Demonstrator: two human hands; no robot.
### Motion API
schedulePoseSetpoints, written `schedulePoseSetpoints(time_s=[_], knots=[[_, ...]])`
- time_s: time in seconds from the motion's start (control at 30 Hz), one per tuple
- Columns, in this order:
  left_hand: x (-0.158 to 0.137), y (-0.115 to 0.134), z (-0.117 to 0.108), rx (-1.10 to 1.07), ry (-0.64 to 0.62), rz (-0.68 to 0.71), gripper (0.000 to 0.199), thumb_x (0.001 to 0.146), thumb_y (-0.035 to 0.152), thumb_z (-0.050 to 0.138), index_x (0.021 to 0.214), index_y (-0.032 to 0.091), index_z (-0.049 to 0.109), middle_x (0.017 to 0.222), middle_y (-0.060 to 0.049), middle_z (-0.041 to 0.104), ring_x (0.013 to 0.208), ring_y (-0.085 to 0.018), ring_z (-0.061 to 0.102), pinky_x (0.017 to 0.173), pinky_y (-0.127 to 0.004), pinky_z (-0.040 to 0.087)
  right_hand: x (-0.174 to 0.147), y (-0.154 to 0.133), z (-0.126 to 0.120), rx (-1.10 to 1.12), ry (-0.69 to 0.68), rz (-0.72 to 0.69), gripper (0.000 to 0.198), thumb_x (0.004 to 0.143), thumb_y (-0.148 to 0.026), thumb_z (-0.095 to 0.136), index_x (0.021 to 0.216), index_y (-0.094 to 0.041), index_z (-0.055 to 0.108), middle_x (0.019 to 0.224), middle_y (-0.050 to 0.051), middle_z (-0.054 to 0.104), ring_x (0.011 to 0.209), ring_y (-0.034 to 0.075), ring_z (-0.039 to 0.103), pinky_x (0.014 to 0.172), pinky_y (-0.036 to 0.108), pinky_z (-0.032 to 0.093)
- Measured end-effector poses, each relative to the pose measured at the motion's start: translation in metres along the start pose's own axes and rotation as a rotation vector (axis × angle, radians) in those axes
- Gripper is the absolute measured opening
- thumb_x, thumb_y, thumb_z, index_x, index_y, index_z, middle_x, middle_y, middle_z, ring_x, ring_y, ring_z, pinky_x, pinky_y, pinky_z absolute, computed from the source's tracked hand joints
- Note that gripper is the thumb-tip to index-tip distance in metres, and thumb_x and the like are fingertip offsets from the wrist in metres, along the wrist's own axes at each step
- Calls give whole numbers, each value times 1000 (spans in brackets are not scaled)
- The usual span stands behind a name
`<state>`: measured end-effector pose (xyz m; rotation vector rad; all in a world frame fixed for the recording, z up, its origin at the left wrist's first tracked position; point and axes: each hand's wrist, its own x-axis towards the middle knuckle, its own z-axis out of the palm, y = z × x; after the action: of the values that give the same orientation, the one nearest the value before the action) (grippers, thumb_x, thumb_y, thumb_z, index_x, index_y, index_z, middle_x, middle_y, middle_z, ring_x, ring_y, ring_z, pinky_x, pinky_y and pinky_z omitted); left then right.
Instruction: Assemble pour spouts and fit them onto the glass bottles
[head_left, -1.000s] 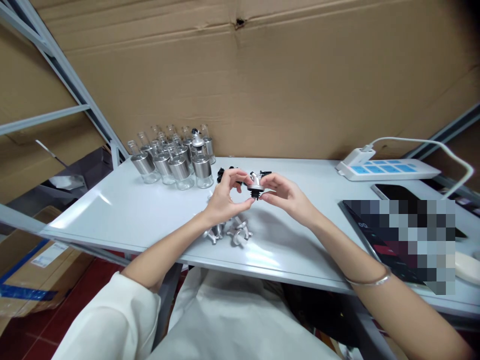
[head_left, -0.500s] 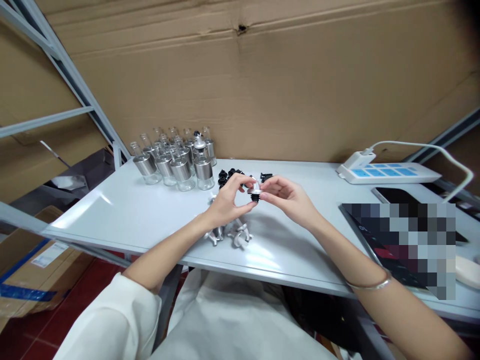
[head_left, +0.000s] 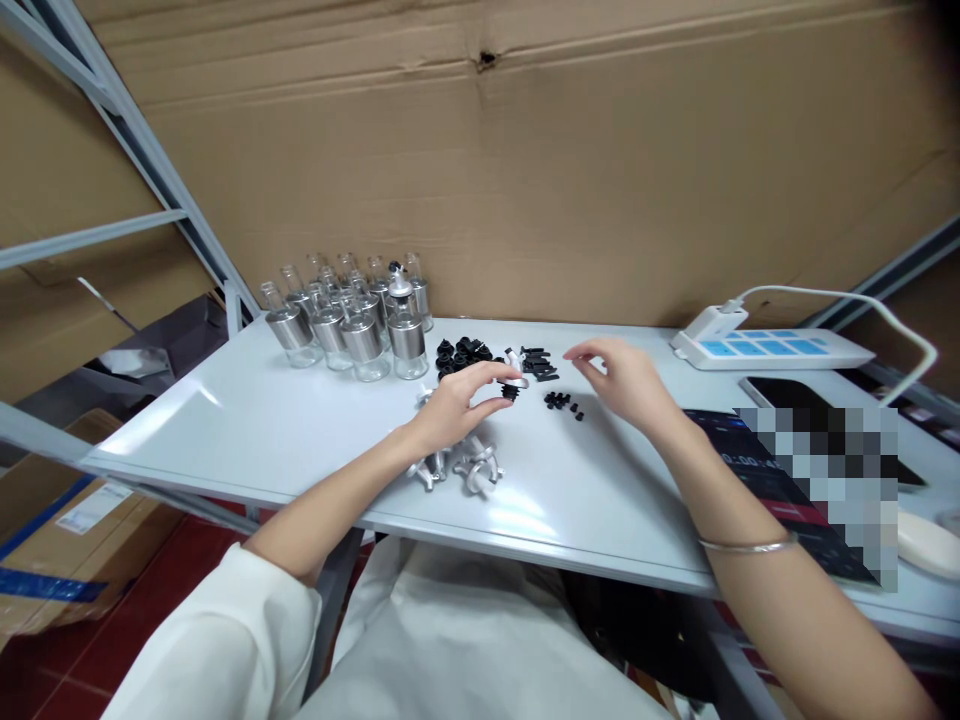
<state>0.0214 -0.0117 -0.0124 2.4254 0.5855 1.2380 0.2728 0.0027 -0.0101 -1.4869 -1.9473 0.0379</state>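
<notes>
Nearest, a pale sleeve [head_left: 225, 640] covers the left upper arm, and a thin bracelet [head_left: 750, 547] circles the bare right forearm. Both forearms reach forward over the edge of the white table [head_left: 247, 440] and angle inward.

Silver spouts [head_left: 480, 468] lie in a loose heap just in front of the left wrist, on the near side. Above the tabletop, the left hand [head_left: 454, 405] points to the right, its thumb below and fingers above, clamped on a silver pourer [head_left: 511, 392] with its ribbed black plug facing down. The pourer sits at the fingertips, well apart from the right hand.

The right hand [head_left: 622, 380] is bent at the wrist and points left, its fingers curled and the thumb close to the forefinger. Whether those tips meet or pinch something small, I cannot tell. Tiny black caps [head_left: 556, 400] lie scattered near it, to its left.

Beyond the pourer are black strips [head_left: 538, 362] and a cluster of black stoppers [head_left: 446, 358]. Farther left stand glass bottles [head_left: 362, 338] with metal bands; one has a pourer on top. Cardboard [head_left: 570, 180] rises behind.
</notes>
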Motion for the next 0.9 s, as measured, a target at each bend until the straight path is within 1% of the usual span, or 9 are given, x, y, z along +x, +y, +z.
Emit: schedulePoseSetpoints(time_s=[0.07, 0.13, 0.23, 0.33, 0.47, 0.6, 0.7, 0.8, 0.9], knots=[[0, 0, -1, 18, -14, 7, 27, 86, 22, 60, 112, 16, 58, 111, -9, 67, 105, -16, 64, 92, -30, 51, -1, 6, 9, -65, -137, -100, 24, 84, -15, 47, 88, -18, 70, 97, 11, 73, 95, 27, 63, 85, 41, 48], [0, 0, -1, 24, -20, 9, 27, 85, 22, 60, 112, 16, 58, 111, -9, 67, 105, -16, 64, 91, -30, 52, -3, 7, 18, -89, -241, -146, 30, 86, -14, 43, 99, -16, 69, 105, 11, 71, 101, 27, 62, 90, 40, 47], [0, 1, -2, 19, -24, 6, 27, 85, 22, 60, 112, 16, 58, 112, -9, 67, 104, -16, 64, 89, -29, 52, -5, 5, 25, -134, -330, -98, 37, 89, -14, 37, 116, -13, 63, 114, 14, 68, 107, 26, 61, 93, 37, 46], [0, 1, -2, 9, -33, -8, 27, 86, 22, 59, 112, 17, 58, 112, -9, 67, 104, -16, 63, 83, -27, 53, -6, 4, 25, -208, -383, -36, 39, 90, -14, 35, 120, -13, 61, 118, 15, 67, 107, 26, 62, 91, 35, 46], [0, 1, -2, 3, -45, -34, 27, 86, 22, 59, 113, 18, 58, 113, -9, 66, 104, -16, 63, 79, -26, 52, -5, 7, 19, -295, -395, 27, 38, 90, -15, 36, 116, -17, 63, 115, 13, 69, 103, 26, 65, 88, 33, 45], [0, 1, -2, 0, -52, -34, 26, 86, 22, 58, 112, 19, 58, 112, -9, 66, 104, -16, 62, 79, -26, 52, -5, 16, 10, -399, -407, 92, 40, 87, -12, 36, 112, -16, 66, 114, 12, 69, 100, 27, 65, 83, 34, 45], [-1, 0, -1, -4, -57, -31, 27, 86, 22, 58, 113, 19, 57, 112, -9, 66, 105, -16, 62, 79, -26, 51, -5, 22, 5, -451, -403, 132, 37, 83, -15, 42, 107, -21, 69, 103, 9, 72, 89, 24, 67, 73, 31, 45], [-1, 0, -1, -6, -64, -21, 26, 87, 22, 57, 113, 18, 57, 112, -9, 66, 105, -16, 62, 79, -27, 51, -6, 25, 3, -462, -390, 167, 31, 78, -17, 49, 94, -24, 74, 88, 8, 74, 76, 22, 66, 62, 28, 43], [-1, 0, -1, -14, -70, -16, 26, 87, 23, 57, 113, 18, 57, 112, -9, 66, 104, -16, 62, 79, -26, 51, -8, 25, 3, -438, -363, 194, 26, 74, -18, 53, 84, -24, 76, 80, 8, 73, 69, 21, 64, 56, 29, 40]])
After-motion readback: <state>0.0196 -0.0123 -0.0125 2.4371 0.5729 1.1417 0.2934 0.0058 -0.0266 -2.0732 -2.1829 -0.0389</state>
